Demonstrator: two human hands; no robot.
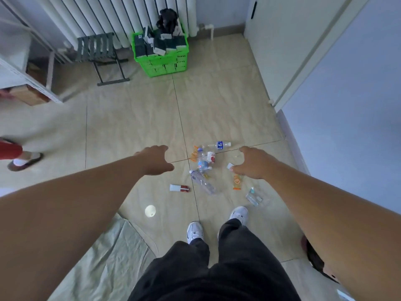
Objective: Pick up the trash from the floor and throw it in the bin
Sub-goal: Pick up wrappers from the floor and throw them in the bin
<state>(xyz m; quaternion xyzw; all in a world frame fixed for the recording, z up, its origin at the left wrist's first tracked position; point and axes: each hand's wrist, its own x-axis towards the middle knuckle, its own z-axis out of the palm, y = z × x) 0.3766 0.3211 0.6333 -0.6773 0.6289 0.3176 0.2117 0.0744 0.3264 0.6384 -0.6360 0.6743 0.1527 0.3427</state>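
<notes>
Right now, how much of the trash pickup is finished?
Nothing looks done: bottles, an orange wrapper and a red-white tube lie on the floor. The left hand and right hand hover open, empty. No bin is identifiable.

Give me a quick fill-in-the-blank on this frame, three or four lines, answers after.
1. Both hands, the left hand and the right hand, are ____ of trash.
2. The crate by the radiator is coloured ____.
3. The white-and-red tube lies on the ____.
4. The clear bottles lie ____ the hands.

Answers: empty; green; floor; between
</notes>
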